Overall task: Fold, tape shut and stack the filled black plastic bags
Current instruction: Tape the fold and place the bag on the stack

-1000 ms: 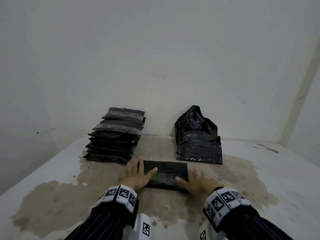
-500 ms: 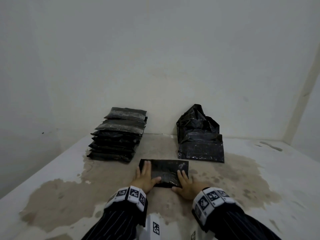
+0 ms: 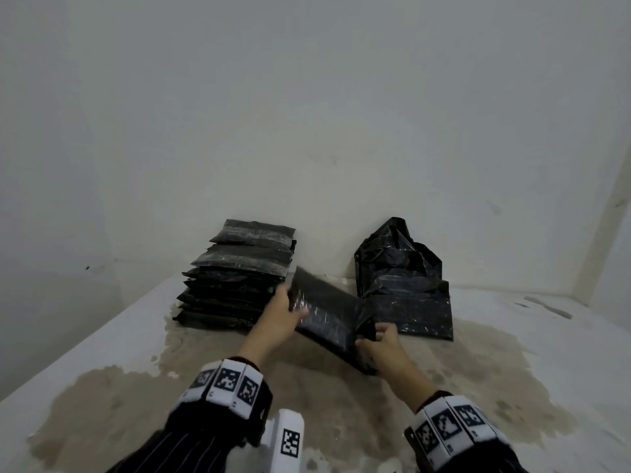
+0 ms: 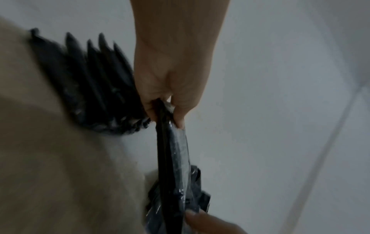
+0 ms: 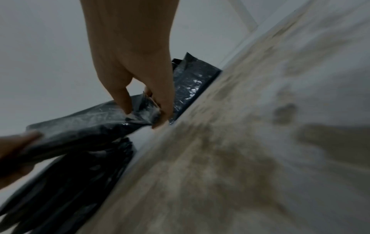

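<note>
A folded, filled black bag [image 3: 326,314] hangs tilted above the table, its left end higher. My left hand [image 3: 285,310] pinches that upper left end between thumb and fingers [image 4: 176,115]. My right hand [image 3: 377,343] grips the lower right end, fingers [image 5: 162,104] curled round it. A stack of folded black bags [image 3: 239,278] stands at the back left, close to the held bag's raised end. At the back right lies a loose heap of unfolded black bags [image 3: 403,288].
The table [image 3: 102,346] is white with a large brownish stain across its middle. White walls close in behind and on both sides, right behind the two piles. A white tag block [image 3: 290,438] sits near the front edge between my sleeves.
The bag lay flat on the table under both pressing hands. Now both hands grip its ends and have lifted it, tilted, up and back toward the left stack.
</note>
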